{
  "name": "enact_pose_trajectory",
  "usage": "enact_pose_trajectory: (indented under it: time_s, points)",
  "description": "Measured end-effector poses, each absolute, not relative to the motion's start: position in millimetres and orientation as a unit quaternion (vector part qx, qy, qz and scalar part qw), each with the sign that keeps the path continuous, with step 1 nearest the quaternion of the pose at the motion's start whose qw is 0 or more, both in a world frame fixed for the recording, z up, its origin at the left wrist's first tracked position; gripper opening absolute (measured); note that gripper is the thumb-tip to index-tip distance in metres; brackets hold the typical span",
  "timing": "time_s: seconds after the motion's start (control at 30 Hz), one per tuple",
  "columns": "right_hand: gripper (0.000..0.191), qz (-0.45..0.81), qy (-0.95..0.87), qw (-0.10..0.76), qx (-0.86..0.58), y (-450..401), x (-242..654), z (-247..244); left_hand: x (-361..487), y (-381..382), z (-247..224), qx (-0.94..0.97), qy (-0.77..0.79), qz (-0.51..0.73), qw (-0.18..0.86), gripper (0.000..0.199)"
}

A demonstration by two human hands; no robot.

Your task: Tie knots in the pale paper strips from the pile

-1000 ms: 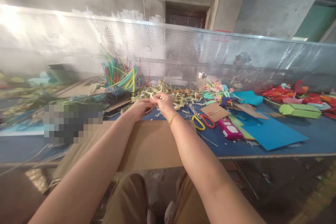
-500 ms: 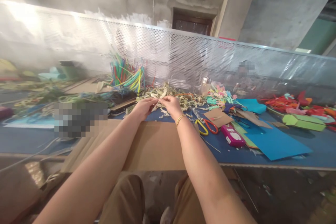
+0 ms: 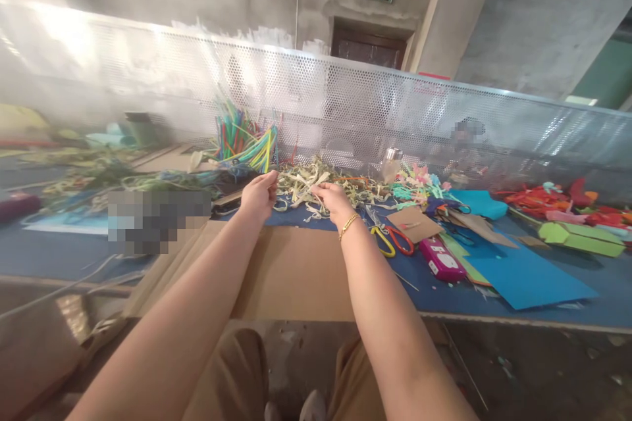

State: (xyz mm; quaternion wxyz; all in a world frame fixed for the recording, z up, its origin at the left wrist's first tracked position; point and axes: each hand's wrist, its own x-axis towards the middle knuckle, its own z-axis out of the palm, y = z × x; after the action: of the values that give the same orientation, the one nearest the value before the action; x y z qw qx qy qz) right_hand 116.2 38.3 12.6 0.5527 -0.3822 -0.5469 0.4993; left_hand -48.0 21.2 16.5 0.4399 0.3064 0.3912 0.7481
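Observation:
Both hands are raised over the far edge of a brown cardboard sheet. My left hand is closed, its fingertips pinched at the left side of a tangled pile of pale green strips. My right hand, with a gold bracelet at the wrist, is closed in a pinch in front of the same pile. Whatever lies between the fingertips of either hand is too small to make out. A gap separates the two hands.
Yellow-handled scissors, red-handled scissors, a purple box and blue paper lie to the right. Colourful stems stand at the back left. A perforated metal screen runs behind the table.
The hands, which were together at the fingertips, have moved apart, my left hand going left and my right hand slightly right. The view has shifted a little.

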Motion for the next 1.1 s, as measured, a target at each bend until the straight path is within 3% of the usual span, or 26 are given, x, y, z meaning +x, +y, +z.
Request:
enact_pose_trajectory:
  time_s: [0.1,0.2,0.3,0.43,0.7,0.97,1.1]
  points:
    - [0.018,0.524,-0.519,0.558,-0.382,37,116,15,-46,22,14,0.350,0.464,0.739,0.340,0.038]
    - [0.015,0.547,-0.494,0.555,-0.384,34,115,18,-41,23,9,0.453,0.474,0.695,0.294,0.026]
    - [0.014,0.587,-0.456,0.548,-0.384,33,115,20,-36,23,6,0.505,0.457,0.645,0.346,0.045]
    - [0.016,0.630,-0.424,0.537,-0.366,33,116,21,-30,21,5,0.556,0.417,0.599,0.399,0.035]
    - [0.015,0.651,-0.429,0.508,-0.366,33,114,21,-28,22,4,0.578,0.405,0.603,0.372,0.034]
    - [0.012,0.643,-0.410,0.534,-0.366,30,116,24,-28,20,4,0.574,0.423,0.599,0.363,0.025]
    - [0.011,0.594,-0.434,0.549,-0.395,27,114,25,-28,19,4,0.577,0.430,0.610,0.331,0.031]
